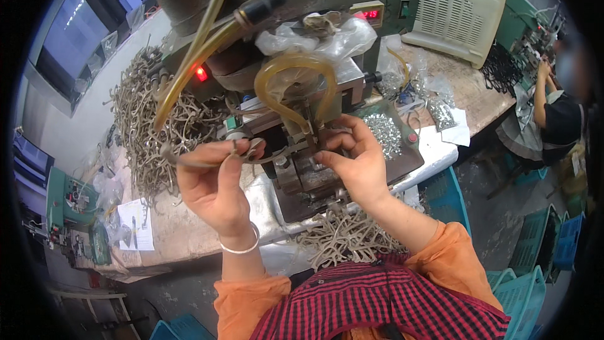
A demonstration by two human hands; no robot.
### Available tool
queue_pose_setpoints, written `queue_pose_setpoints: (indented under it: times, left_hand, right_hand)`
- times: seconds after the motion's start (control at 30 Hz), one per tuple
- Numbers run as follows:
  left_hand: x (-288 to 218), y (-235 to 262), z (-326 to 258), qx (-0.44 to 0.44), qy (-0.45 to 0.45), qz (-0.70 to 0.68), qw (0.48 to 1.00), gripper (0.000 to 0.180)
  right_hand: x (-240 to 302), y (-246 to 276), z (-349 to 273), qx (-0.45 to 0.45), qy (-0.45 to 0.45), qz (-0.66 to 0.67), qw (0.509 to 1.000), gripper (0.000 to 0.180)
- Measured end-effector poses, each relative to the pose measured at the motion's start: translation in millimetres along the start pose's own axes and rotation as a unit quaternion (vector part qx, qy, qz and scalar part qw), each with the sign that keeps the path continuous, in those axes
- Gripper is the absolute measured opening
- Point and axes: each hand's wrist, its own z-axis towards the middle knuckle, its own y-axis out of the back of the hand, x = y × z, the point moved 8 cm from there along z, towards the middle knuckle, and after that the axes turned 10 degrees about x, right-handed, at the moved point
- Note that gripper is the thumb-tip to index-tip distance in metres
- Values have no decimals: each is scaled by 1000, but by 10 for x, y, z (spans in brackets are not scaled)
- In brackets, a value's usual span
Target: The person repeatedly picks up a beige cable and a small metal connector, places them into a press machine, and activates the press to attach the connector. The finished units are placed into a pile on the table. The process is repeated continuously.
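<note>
My left hand (217,186) is closed in a pinch on a grey-beige strap (270,157), with loops of it standing up between thumb and fingers. From there the strap runs right to the working point of a bench press (302,179). My right hand (358,160) is curled at that point, thumb and fingertips drawn together where the strap ends. The fingers hide that end, so a small part there cannot be made out. A yellowish tube (331,82) loops just above my right fingertips. Small shiny metal pieces (382,132) lie on the press bed beside my right hand.
A large heap of similar straps (151,132) is at the left, and a smaller pile (352,236) at the bench's front edge. Beyond stands a cream plastic crate (450,9). Blue baskets (447,195) are at the right. A co-worker (560,110) sits far right.
</note>
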Motion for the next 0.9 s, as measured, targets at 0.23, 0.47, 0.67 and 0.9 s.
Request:
queue_pose_setpoints:
  times: [0.23, 0.47, 0.67, 0.9]
  left_hand:
    - [34, 45, -55, 20, -17, 50, 998, 14]
    - [53, 66, -13, 23, -10, 44, 999, 14]
    - [59, 41, 6, 35, -4, 36, 999, 13]
    - [-165, -58, -229, 77, -21, -15, 997, 26]
  right_hand:
    - [-25, 54, -34, 1, 12, -53, 999, 56]
    - [-149, 72, -87, -33, 74, -14, 997, 49]
    - [-102, 93, -63, -46, 48, -26, 997, 48]
    - [248, -64, -268, 85, -48, 6, 995, 62]
